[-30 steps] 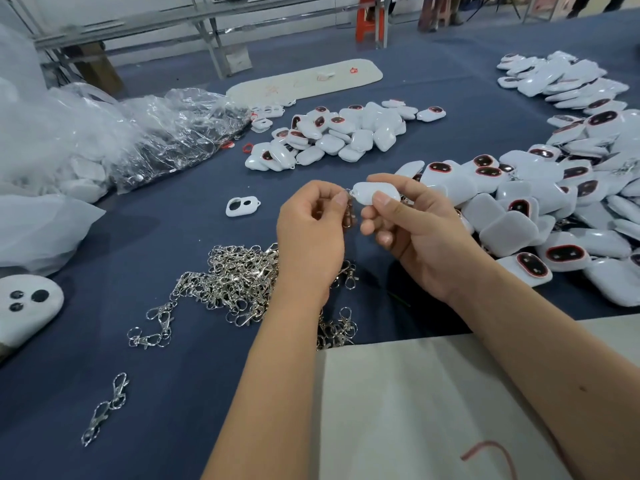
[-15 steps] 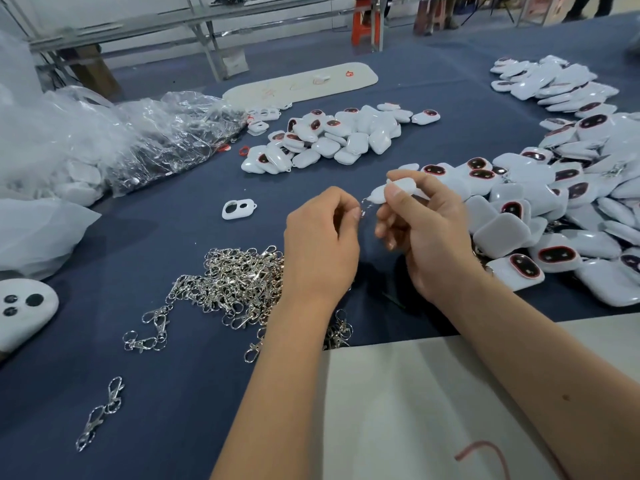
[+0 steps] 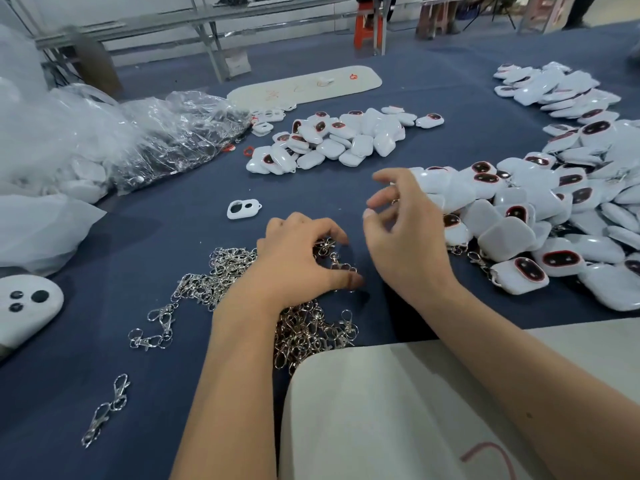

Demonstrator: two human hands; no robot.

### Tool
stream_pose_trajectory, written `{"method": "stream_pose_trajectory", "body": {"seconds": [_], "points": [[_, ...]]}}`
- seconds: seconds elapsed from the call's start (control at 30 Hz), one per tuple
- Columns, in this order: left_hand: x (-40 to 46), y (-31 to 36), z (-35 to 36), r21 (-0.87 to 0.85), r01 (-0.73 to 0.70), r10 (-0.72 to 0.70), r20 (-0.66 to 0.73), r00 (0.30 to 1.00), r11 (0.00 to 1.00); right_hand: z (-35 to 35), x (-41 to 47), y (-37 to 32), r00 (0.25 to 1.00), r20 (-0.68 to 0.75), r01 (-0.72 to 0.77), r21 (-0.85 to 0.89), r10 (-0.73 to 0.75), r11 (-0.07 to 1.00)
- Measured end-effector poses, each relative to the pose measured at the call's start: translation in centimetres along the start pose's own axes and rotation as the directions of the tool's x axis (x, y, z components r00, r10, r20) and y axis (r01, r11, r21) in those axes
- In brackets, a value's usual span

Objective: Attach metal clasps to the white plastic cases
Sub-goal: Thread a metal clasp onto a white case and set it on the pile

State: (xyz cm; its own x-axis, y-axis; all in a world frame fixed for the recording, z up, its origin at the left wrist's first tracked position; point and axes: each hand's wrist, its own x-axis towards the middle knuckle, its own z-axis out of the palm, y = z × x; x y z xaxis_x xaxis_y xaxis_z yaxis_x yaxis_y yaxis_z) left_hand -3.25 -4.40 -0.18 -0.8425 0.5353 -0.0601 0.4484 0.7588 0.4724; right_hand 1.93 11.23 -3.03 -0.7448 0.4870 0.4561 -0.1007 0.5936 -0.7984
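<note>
Left hand (image 3: pixel 298 261) curled over the clasps (image 3: pixel 221 271), seemingly pinching one for fitting; right hand (image 3: pixel 401 237) loose, empty beside the cases (image 3: pixel 512 216)

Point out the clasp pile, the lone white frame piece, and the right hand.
clasp pile (image 3: pixel 221 271), head view, left part.
white frame piece (image 3: pixel 243 209), head view, middle bar.
right hand (image 3: pixel 401 244), head view, back.

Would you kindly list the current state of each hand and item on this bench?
left hand: fingers curled down onto the clasp pile, reaching for a clasp
right hand: raised, fingers loosely spread, holding nothing
clasp pile: loose, tangled heap on the cloth
near case pile: heaped, some with clasps attached
far case pile: heaped
clear bag: crumpled, lying open
</note>
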Motion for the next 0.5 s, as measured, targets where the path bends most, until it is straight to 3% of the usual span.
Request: {"method": "stream_pose_trajectory", "body": {"seconds": [0.1, 0.2, 0.33, 0.5], "points": [[0.2, -0.3, 0.0, -0.077, -0.063, 0.055, -0.092, 0.994, 0.995, 1.9, 1.3, -0.4, 0.978, 0.178, 0.134, -0.138, -0.109, 0.981], [0.4, -0.8, 0.4, -0.155, -0.069, 0.035, -0.212, 0.977, 0.986, 4.5, 4.1, 0.0, 0.93, 0.358, 0.205, -0.319, -0.083, 0.925], [0.9, -1.5, 0.7, -0.197, -0.021, -0.032, -0.264, 0.964, 0.98, 6.5, 8.0, 1.3, 0.922, 0.387, 0.238, -0.612, 0.024, 0.754], [0.9, -1.8, 0.6, -0.238, -0.012, -0.055, -0.274, 0.96, 0.971, 7.2, 11.6, 3.0, 0.865, 0.467, 0.219, -0.681, 0.184, 0.699]]}}
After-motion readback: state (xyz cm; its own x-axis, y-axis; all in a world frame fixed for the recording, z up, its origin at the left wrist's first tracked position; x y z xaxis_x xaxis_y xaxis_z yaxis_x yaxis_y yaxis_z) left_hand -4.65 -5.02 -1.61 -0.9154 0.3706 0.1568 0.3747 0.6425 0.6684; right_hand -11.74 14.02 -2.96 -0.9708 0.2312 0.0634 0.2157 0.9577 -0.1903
